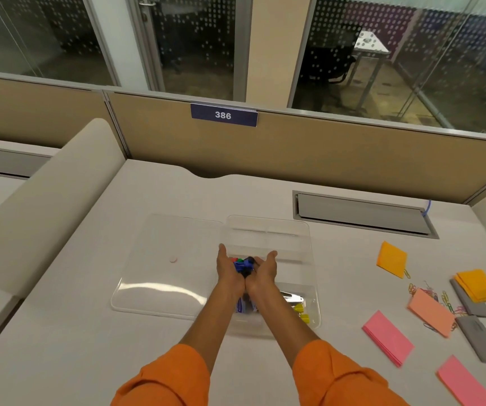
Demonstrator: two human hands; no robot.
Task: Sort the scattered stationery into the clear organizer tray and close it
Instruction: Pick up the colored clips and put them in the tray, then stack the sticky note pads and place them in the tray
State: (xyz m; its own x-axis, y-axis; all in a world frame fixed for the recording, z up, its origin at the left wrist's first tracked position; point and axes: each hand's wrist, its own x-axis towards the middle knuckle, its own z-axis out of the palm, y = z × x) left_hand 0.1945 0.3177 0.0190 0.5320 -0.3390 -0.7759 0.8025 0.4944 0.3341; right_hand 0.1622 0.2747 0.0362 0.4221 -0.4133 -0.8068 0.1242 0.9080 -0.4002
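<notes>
My left hand (pixel 229 272) and my right hand (pixel 263 271) are cupped side by side, palms up, over the middle of the clear organizer tray (pixel 310 259). Between them lies a heap of small coloured clips (pixel 244 264), blue, black, red and green. The tray's clear lid (pixel 165 268) lies open flat to its left. The tray's near compartment holds yellow clips (pixel 301 313), a metal piece (pixel 293 297) and blue items partly hidden by my arms. The far compartments look empty.
To the right of the tray lie sticky-note pads: orange (pixel 391 259), yellow-orange (pixel 476 285), salmon (pixel 430 312), pink (pixel 387 336) and grey (pixel 480 336). Coloured paper clips (pixel 443 297) are scattered among them. A cable hatch (pixel 361 213) sits behind, below the desk partition.
</notes>
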